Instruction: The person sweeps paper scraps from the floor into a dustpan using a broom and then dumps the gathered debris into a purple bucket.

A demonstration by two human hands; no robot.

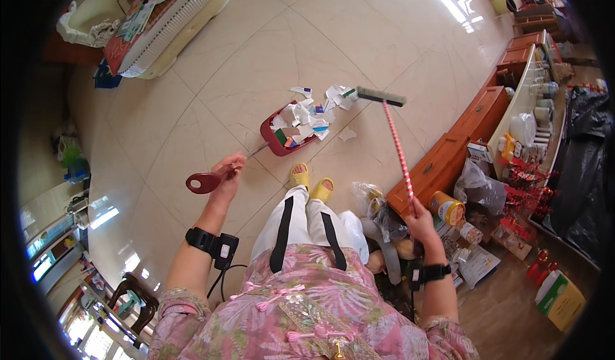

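My left hand (229,172) is wrapped around the handle of a dark red dustpan (275,141), whose pan rests on the tiled floor. Torn paper and card scraps (302,115) fill the pan and spill past its open side. My right hand (422,220) grips the red-and-white striped stick (398,148) of a broom. Its bristle head (381,96) is to the right of the scraps, close to a green-and-white piece (349,93). One pale scrap (347,134) lies apart on the tiles, below the main heap.
A wooden drawer cabinet (444,153) runs along the right, with jars, bags and boxes crowded around it. Plastic bags (377,201) lie by its near corner. A cream-sided table (192,18) bearing papers stands at upper left. My feet in yellow slippers (322,190) are just below the dustpan.
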